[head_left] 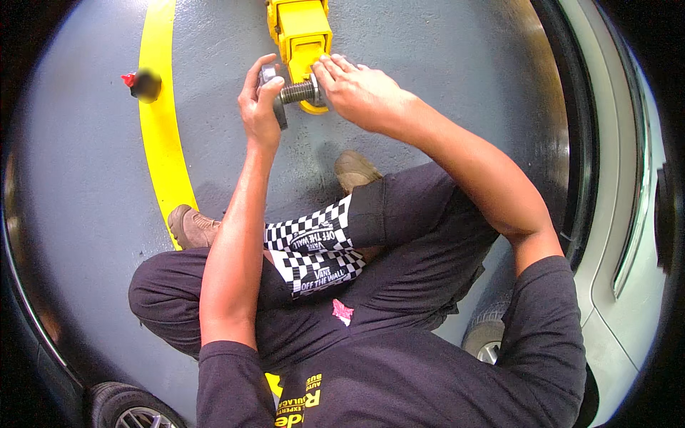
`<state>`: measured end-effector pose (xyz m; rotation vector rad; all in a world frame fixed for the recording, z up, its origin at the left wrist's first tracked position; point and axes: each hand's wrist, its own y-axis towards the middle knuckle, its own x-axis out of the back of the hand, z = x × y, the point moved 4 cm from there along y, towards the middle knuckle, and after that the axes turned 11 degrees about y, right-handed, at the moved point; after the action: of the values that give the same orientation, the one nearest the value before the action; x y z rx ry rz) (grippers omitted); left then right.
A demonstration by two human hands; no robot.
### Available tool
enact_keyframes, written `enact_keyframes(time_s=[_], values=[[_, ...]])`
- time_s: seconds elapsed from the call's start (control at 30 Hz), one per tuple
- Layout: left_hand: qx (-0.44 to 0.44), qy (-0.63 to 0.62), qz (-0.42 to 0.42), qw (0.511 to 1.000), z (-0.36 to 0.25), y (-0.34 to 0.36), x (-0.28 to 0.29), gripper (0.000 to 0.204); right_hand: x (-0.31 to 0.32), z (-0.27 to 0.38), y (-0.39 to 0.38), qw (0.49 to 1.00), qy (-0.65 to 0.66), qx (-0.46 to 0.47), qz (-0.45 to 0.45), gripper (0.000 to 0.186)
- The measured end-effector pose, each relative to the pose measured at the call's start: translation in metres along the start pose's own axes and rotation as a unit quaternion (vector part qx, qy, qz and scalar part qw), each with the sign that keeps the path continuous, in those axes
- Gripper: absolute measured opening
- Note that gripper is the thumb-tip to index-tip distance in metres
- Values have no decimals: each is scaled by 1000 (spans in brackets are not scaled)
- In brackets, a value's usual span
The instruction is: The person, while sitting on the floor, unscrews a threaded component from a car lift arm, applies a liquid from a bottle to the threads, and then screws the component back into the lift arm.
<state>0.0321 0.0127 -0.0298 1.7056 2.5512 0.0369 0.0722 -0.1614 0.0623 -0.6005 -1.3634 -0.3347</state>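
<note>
Shirt (407, 381) cropped | left fingers (270, 89) grip grey part (281, 113) | right fingers (331, 69): grip hidden, can't tell

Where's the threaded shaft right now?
Head view, upper middle: the threaded shaft sits between the left hand and the right hand, at the near end of the yellow metal arm.

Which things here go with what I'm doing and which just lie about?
Seemingly in use:
threaded shaft, between left hand and right hand
dark disc, in left hand
yellow lift arm, close by

Just about:
blurred dark thing with red part, on yellow floor stripe
pale car, right
</note>
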Motion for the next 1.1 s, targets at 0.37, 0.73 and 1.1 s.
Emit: enact_keyframes(time_s=[0.37, 0.73, 1.1], values=[[-8, -14, -3, 1000, -3, -3, -1, 55, 1, -4, 7, 999, 28, -2, 16, 68], [-10, 0, -3, 1000, -5, -3, -1, 56, -4, -7, 8, 1000, 9, -27, 5, 64], [-7, -6, 4, 1000, -1, -1, -1, 56, -2, -7, 4, 999, -5, -31, 0, 62]])
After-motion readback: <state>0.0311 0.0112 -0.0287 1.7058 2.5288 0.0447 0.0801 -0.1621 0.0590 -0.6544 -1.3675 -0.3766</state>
